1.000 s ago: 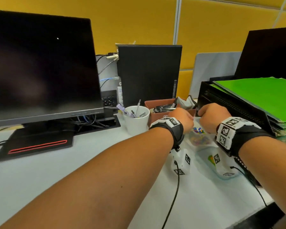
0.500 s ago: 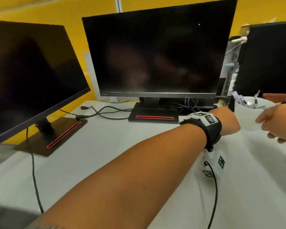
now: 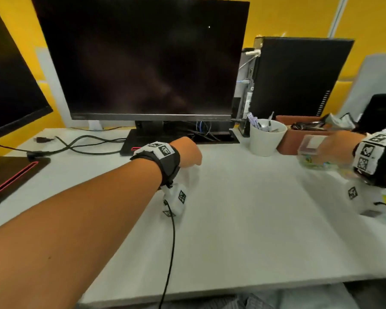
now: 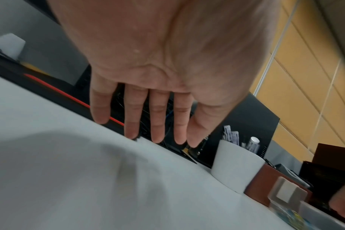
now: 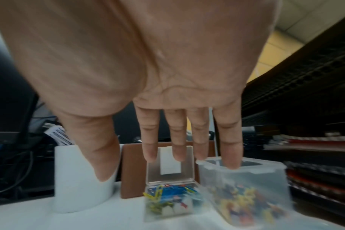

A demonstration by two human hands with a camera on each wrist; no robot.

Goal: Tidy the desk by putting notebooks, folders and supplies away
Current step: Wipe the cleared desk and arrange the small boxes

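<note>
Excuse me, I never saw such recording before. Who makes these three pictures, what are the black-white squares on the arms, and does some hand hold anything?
A person wears three cameras: one on the head, one on each wrist. The squares are printed markers on the wrist straps. On the white desk stand a white cup of pens, a brown tray and a small clear box of paper clips, lid up. The left hand is open, fingers straight, with no grip on anything. The right hand is also open above the boxes; one fingertip seems to touch a second clear box.
</note>
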